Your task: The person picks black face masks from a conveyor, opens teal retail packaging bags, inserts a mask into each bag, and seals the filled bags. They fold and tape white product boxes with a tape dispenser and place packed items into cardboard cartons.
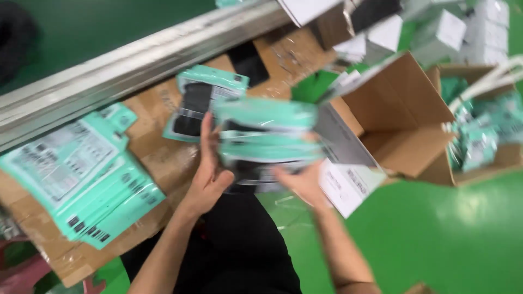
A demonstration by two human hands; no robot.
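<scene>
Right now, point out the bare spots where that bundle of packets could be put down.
Bare green surface lies right of the right hand, below the open cardboard box. A brown cardboard strip is free between the teal packet stack and the left hand. The far right is crowded with a packet-filled box and small white boxes.

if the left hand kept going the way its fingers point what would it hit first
Probably the teal packet lying on the cardboard just beyond the left hand; its fingers point up-frame toward it, though blur leaves depth unclear.
</scene>
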